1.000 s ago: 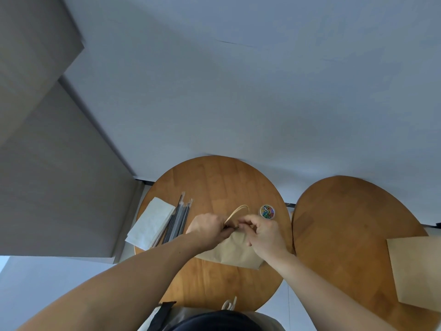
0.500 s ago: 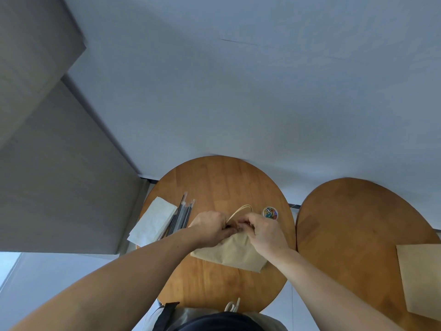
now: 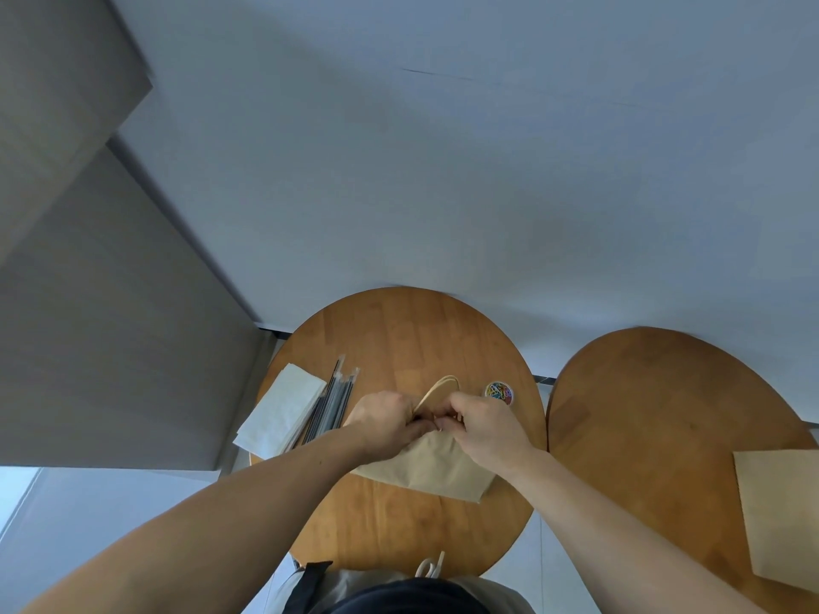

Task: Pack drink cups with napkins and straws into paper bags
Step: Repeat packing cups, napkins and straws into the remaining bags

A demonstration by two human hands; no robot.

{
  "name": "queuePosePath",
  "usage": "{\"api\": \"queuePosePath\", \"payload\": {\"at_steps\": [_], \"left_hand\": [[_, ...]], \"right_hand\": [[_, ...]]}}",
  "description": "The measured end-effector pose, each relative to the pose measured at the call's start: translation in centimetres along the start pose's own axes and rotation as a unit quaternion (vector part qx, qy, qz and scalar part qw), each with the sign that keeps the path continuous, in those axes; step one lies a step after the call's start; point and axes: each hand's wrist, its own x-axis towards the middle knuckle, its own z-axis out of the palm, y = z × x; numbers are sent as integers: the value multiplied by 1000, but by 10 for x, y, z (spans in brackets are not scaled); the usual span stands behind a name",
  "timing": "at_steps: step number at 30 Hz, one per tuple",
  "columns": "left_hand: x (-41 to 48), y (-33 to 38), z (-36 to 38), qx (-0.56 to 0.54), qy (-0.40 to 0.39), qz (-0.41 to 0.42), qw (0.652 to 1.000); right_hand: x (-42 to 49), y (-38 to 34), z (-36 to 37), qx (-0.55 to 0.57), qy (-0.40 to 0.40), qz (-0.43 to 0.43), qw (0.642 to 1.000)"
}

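A brown paper bag (image 3: 432, 469) lies on the left round wooden table (image 3: 399, 339), its twine handle (image 3: 438, 385) looping up beyond my fingers. My left hand (image 3: 383, 421) and my right hand (image 3: 481, 425) meet at the bag's top edge, both pinching it. What is between the fingertips is hidden. A stack of white napkins (image 3: 283, 409) and several wrapped dark straws (image 3: 332, 403) lie left of the bag. No cup shows.
A small round tub of coloured paper clips (image 3: 499, 392) sits just beyond my right hand. A second round table (image 3: 656, 405) stands to the right with another flat brown paper bag (image 3: 784, 516) at its right edge. A wall rises behind both tables.
The hands stay together at the bag's top edge; the view has shifted slightly and the bag sits a little lower.
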Motion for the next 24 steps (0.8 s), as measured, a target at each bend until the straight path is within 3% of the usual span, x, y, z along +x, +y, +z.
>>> {"api": "queuePosePath", "payload": {"at_steps": [5,10,15,21,24], "left_hand": [[-2,-2,-2,-43,-13,-24,999],[-5,2,-1,-42,-11,-35,998],[-7,5,1,-24,-7,-35,999],[-12,7,1,-15,-11,-38,999],[-11,7,-6,-15,-17,-45,999]], "right_hand": [[3,-3,-5,-13,-48,-11,999],[2,-6,-4,-72,-23,-19,997],[1,-9,-2,-137,-52,-18,989],[-4,-8,5,-129,-36,-18,991],[-14,-10,4,-118,23,-50,992]]}}
